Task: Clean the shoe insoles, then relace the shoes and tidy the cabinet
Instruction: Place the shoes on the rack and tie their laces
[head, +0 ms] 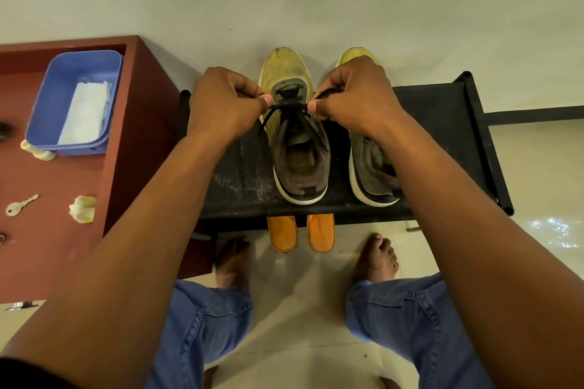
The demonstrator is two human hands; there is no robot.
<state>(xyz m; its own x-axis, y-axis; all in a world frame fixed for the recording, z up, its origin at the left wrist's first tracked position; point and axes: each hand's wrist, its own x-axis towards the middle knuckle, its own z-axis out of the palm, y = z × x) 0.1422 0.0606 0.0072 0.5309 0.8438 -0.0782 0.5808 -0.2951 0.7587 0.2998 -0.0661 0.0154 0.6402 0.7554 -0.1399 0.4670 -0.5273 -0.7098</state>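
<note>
Two yellow-green shoes stand side by side on a black rack shelf (436, 114), toes toward the wall. My left hand (227, 101) and my right hand (354, 95) each pinch an end of the black lace (289, 107) of the left shoe (294, 123), pulling it taut across the tongue. The right shoe (369, 167) is partly hidden under my right hand and forearm. Two orange insoles (300, 232) poke out from under the shelf's front edge.
A red-brown cabinet top (47, 183) on the left holds a blue tub (76, 101) with a white cloth inside, crumpled yellowish wads (82, 208), and a key (20, 206). My bare feet (377, 257) stand on the pale tiled floor in front of the rack.
</note>
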